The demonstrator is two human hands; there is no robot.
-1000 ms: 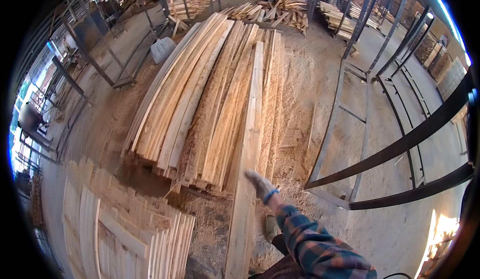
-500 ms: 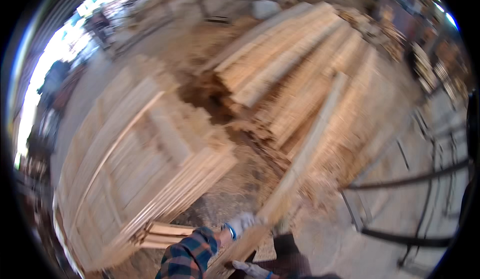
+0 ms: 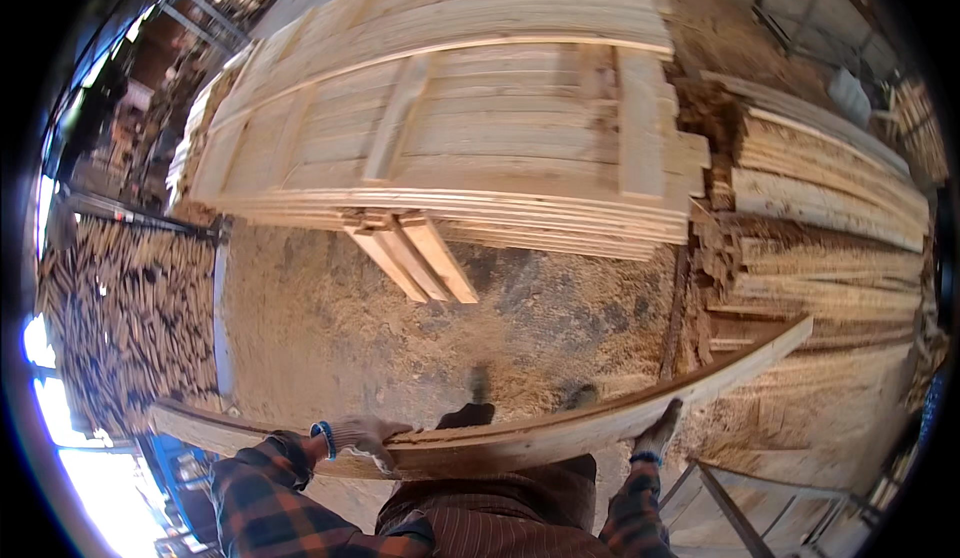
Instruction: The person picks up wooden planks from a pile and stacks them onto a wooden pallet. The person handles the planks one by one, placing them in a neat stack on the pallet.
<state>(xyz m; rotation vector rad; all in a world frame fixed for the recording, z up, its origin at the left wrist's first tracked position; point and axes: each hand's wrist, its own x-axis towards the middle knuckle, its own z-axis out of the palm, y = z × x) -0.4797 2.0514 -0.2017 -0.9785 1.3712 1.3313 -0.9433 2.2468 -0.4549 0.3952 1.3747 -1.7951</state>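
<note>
Long plank (image 3: 520, 428), a second ago lying beside the far board pile, now carried crosswise at waist height. The gloved left hand (image 3: 365, 438) clasps its upper edge and the gloved right hand (image 3: 660, 426) supports it from beneath, facing the flat stack of boards (image 3: 470, 128) across the sawdust floor (image 3: 400, 328).

plank (image 3: 560, 428) across front, board stack (image 3: 470, 138) beyond, offcuts (image 3: 120, 328) left

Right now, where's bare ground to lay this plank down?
The sawdust floor between the stacked boards ahead and the plank in both hands is bare. It is crowded on the left by the heap of short sticks and on the right by the board piles.
</note>
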